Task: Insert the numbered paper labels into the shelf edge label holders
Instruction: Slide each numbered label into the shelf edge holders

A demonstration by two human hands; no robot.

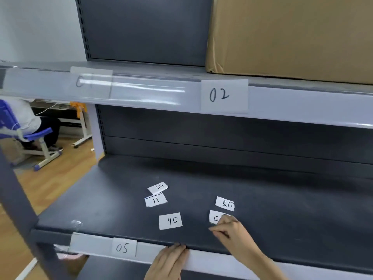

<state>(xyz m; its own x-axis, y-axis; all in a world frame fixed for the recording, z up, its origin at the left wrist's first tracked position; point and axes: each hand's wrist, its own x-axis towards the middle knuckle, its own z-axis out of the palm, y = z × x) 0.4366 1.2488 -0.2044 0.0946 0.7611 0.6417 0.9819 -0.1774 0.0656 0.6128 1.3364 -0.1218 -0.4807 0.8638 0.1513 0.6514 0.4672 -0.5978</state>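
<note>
On the lower shelf, right hand pinching a loose paper label; left hand resting flat-fingered on the label holder strip, already holding 05 label.

On the upper shelf we find a cardboard box at the right. Along that shelf's front edge we note label 01 at the left and label 02 to its right. On the lower shelf lie five loose labels: three left, two right, the nearest right one under the right hand. On the lower front edge we list label 05, with the left hand just right of it.
</note>
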